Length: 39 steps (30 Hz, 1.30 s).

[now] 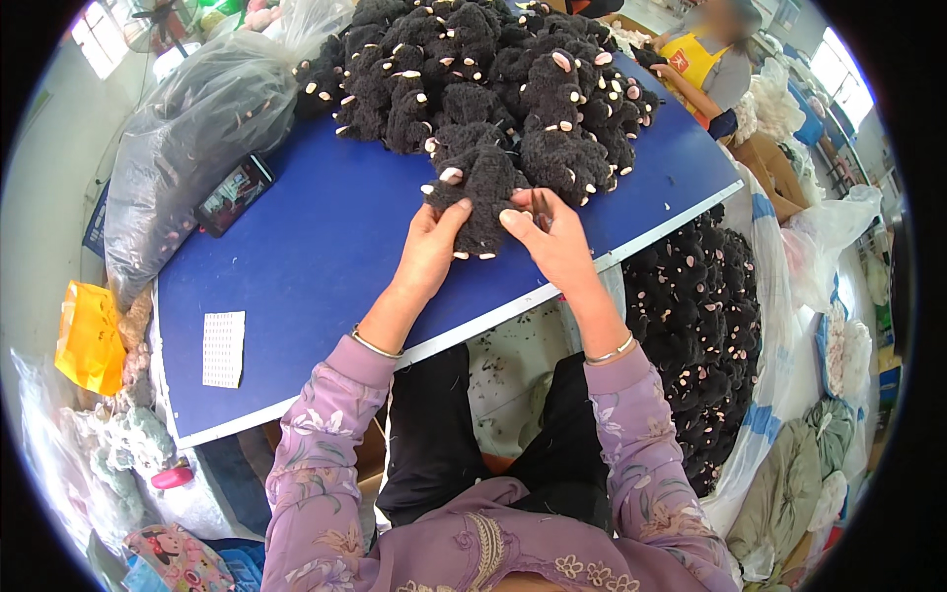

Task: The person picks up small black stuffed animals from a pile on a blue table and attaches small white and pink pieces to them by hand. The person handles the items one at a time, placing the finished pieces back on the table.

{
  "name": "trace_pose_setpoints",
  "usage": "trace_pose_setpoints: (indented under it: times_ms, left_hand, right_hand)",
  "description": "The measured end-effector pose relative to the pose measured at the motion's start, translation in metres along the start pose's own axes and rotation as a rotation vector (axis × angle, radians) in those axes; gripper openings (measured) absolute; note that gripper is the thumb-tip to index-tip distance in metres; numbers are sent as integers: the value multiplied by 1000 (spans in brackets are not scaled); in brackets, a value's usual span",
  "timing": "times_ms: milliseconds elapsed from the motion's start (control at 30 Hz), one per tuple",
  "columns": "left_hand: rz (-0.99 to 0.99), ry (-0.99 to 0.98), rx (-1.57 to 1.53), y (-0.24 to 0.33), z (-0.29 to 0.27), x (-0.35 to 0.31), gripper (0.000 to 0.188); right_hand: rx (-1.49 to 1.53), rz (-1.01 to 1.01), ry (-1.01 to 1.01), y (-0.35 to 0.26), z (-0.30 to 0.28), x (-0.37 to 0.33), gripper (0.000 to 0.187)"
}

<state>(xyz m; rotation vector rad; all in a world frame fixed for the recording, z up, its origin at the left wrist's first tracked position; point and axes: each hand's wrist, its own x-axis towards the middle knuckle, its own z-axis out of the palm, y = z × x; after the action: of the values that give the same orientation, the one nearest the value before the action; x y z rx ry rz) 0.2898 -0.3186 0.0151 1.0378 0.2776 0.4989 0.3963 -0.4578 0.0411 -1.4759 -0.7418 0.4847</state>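
Note:
A fuzzy black plush piece (486, 202) with small pale pink tips lies near the front edge of the blue table. My left hand (431, 247) grips its left side, thumb on top. My right hand (554, 240) is at its right side, fingers curled with the thumb laid toward the plush. Something small and dark shows between those fingers; I cannot make out whether it is part of the plush or a separate thing. Just beyond my hands rises a large heap of similar black plush pieces (473, 59), touching the one I hold.
The blue table (326, 266) has a pale front edge. On it lie a phone-like screen device (235, 194) and a white printed sheet (224, 349). A full clear bag (187, 128) leans at the left. More black plush (695, 345) fills a bag at right. A person in a yellow apron (693, 61) works beyond.

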Motion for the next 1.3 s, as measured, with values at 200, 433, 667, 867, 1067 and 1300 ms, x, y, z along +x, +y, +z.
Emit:
trace_pose_setpoints:
  times_ms: [200,433,667,867,1067,1300]
  left_hand:
    - [613,-179,982,-13,-1,3,35]
    - [369,60,835,5,11,-10,50]
    - [638,14,873,7,13,-12,14]
    - [447,103,777,7,13,-14,12]
    - [183,90,455,15,11,-11,14]
    - [-71,-38,314,19,5,-5,45]
  right_hand:
    - [145,16,38,2,10,2,32]
    - [51,-91,184,3,4,5,26]
    - [-93,-133,230,6,4,5,25]
    - [-64,-178,201,3,7,2,26]
    - [-11,-182,157,1,10,0,26]
    - [75,-33,51,4,1,3,31]
